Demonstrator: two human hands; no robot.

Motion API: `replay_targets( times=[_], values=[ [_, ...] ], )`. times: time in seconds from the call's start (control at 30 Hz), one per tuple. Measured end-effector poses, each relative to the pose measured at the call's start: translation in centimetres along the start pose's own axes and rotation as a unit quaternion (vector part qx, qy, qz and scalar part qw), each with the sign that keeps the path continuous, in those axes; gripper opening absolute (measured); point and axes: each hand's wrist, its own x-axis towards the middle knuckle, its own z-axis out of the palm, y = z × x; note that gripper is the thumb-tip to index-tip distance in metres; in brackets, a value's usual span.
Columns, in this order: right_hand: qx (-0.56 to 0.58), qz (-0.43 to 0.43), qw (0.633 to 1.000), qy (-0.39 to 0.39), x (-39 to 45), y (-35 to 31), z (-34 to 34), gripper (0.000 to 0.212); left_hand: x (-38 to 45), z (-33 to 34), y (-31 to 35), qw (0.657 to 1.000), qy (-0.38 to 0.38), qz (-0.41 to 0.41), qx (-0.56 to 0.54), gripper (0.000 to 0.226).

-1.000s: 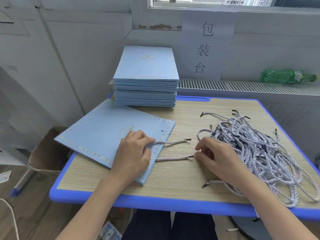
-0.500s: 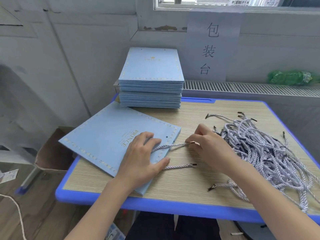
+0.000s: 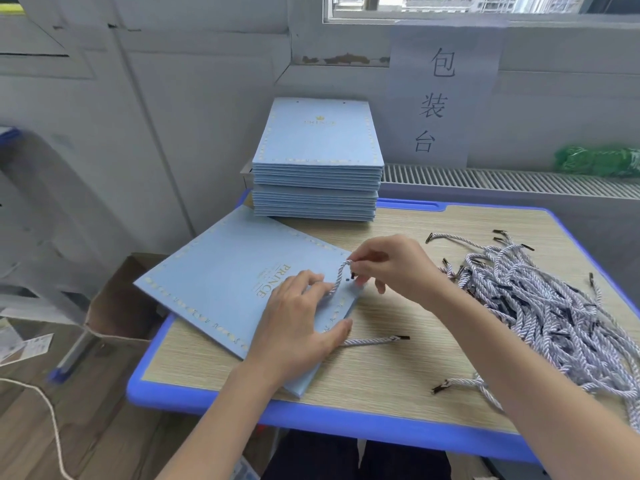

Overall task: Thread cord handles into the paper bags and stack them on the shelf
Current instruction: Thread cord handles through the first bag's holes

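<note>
Two hands work over one flat pale-blue paper bag lying at the near left of the tabletop, its left corner hanging past the blue rim. The right hand pinches the upper end of a twisted white-and-grey cord between thumb and forefinger, just above a small dark punched hole near the bag's right edge; the cord arches up from the bag surface to those fingers, and its dark metal tip points down beside the hole. The left hand lies flat on the bag with fingers spread, pressing the paper down, the cord running beneath or between them; exactly where cannot be told. The cord's other end emerges past the thumb and lies straight on the wood-grain tabletop, ending in a dark metal tip. Gold lettering reading PRINCE and a pale dotted border mark the bag's matte face. One stack of similar bags, too many to count, stands at the far left. One tangled heap of like cords, also beyond counting, covers the right side, well apart from the bag. A paper sign with three characters hangs on the far wall.
</note>
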Motion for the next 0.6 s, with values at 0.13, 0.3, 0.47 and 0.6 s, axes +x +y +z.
replay_targets(
  times=[0.13, 0.3, 0.47, 0.6],
  values=[
    [-0.076, -0.008, 0.997, -0.009, 1.0, 0.1, 0.7, 0.004, 0.0, -0.1, 0.1, 1.000, 0.011, 0.002, -0.012, 0.061],
    [-0.131, -0.029, 0.991, -0.016, 1.4, -0.3, 1.3, 0.007, 0.0, 0.0, -0.1, 1.000, 0.018, 0.010, -0.015, 0.056],
    [-0.201, -0.092, 0.975, -0.026, 1.3, -0.4, 1.5, 0.013, 0.1, -0.1, -0.1, 0.998, 0.016, -0.007, -0.057, 0.056],
    [-0.193, -0.091, 0.977, -0.022, 1.1, -0.3, 1.3, 0.013, 0.2, -0.6, -0.2, 0.993, 0.029, -0.037, -0.104, 0.037]
  ],
)
